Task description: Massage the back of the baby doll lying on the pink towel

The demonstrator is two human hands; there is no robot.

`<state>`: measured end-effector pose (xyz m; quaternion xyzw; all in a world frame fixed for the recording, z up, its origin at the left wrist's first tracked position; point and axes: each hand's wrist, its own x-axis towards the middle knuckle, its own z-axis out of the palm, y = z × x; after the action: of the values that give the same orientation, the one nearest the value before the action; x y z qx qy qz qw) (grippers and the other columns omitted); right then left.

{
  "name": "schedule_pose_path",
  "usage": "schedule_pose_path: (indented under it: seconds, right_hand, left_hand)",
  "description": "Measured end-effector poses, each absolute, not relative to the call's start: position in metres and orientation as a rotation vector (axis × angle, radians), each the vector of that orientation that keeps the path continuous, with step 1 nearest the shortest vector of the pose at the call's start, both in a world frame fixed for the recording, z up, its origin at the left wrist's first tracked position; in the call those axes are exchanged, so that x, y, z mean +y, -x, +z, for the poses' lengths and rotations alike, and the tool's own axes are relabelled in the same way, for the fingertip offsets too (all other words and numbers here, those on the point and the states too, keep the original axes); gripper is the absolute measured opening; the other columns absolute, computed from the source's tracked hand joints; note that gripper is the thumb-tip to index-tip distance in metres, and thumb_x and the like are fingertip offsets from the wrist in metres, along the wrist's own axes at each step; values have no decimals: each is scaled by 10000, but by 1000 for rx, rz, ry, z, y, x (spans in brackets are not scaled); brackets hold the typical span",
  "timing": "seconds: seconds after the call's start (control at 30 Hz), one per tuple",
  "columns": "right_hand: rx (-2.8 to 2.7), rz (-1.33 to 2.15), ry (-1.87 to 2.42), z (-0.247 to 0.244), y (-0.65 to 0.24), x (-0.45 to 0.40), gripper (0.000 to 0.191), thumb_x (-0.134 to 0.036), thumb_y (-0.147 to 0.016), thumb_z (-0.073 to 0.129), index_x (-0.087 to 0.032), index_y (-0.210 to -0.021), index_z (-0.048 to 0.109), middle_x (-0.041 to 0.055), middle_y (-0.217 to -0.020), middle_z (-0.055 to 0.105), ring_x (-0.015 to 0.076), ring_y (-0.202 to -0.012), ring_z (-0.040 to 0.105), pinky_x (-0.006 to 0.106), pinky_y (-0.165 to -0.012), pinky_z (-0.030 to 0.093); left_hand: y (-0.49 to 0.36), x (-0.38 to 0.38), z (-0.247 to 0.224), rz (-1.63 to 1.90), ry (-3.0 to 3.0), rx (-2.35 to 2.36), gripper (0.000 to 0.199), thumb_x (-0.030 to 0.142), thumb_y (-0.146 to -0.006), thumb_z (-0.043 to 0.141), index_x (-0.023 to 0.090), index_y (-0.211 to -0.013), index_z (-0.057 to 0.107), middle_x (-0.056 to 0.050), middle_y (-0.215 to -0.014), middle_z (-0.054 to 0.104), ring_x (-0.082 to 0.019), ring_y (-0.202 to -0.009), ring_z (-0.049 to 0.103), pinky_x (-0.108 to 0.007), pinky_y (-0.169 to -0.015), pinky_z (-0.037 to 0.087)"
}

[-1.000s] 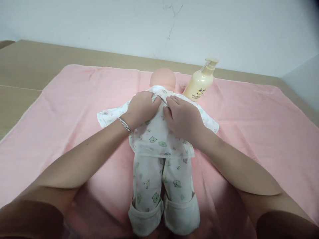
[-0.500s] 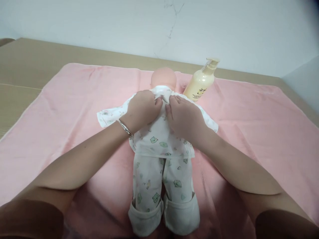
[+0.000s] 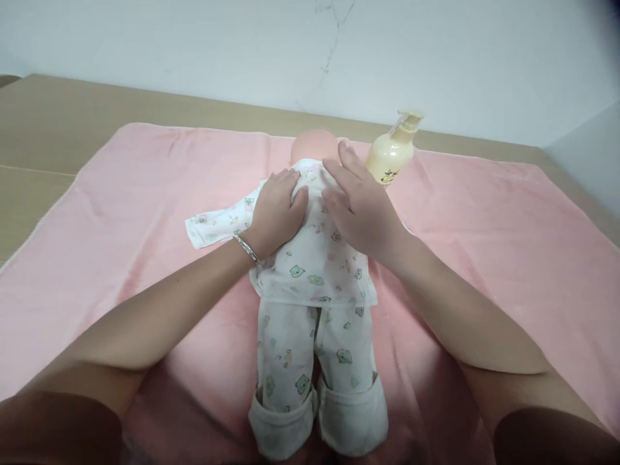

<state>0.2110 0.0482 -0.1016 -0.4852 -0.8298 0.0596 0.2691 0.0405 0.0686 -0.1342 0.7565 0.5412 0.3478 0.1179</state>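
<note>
Doll is between and under the two hands, stretched out on a pink cloth over the tabletop. Looks face down; no face shows. Left hand is laid on the upper part of the printed shirt, fingers close together, thumb held off to the side, gripping nothing I can see. Right hand is spread loosely at the opposite shoulder, fingers parted, no fabric pinched; can't tell if the palm presses down. It hides most of the sleeve on that side. Other sleeve sticks out past the left hand.

Handling, my read: light overall, shirt and pants soft and limp, head smooth and likely stiff, so slippery if grabbed bare. Best hold is around the torso through the shirt, below where both hands are. Cloth alone would stretch or ride up.

Long axis runs straight away from the wearer: head beyond the fingertips, pant legs and folded cuffs on the near side of the wrists. Pump bottle is just beyond the right hand, upper part visible. Bracelet on left wrist.
</note>
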Motion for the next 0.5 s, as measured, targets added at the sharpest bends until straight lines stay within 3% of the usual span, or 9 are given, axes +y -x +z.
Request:
schedule_pose_path:
  seconds: [0.07, 0.2, 0.37, 0.5]
  right_hand:
    - [-2247, 142, 1266, -109, -208, 47, 456, -271, -1024, 368, -170, -1435, 539, 115, -1632, 377, 326, -1570, 268, 601, -1278, 314]
    - [-2299, 184, 1250, -119, -202, 45, 484, -282, -1026, 343, -114, -1416, 576, 144, -1593, 439, 326, -1540, 341, 593, -1287, 327]
    - [-2174, 94, 1238, -118, -201, 42, 516, -224, -1000, 379, -199, -1498, 511, 73, -1641, 380, 292, -1569, 289, 573, -1285, 338]
    - [-2247, 129, 1300, -116, -197, 37, 467, -214, -1008, 362, -131, -1393, 612, 128, -1563, 487, 301, -1516, 393, 593, -1287, 315]
  left_hand:
    - [-39, 70, -136, 1044, -2192, 1565, 311, 311, -996, 349, 189, -1010, 635, -98, -1147, 720, -236, -1109, 629, -426, -1113, 476]
    - [-38, 69, -136, 1047, -2170, 1565, 297, 299, -988, 358, 184, -959, 630, -109, -1110, 725, -238, -1066, 635, -412, -1035, 500]
    - [-39, 68, -134, 1021, -2193, 1595, 265, 282, -974, 367, 191, -884, 599, -90, -998, 710, -223, -974, 628, -386, -977, 504]
    - [-39, 68, -133, 998, -2176, 1619, 261, 288, -974, 375, 189, -917, 610, -93, -1020, 712, -225, -987, 625, -382, -981, 500]
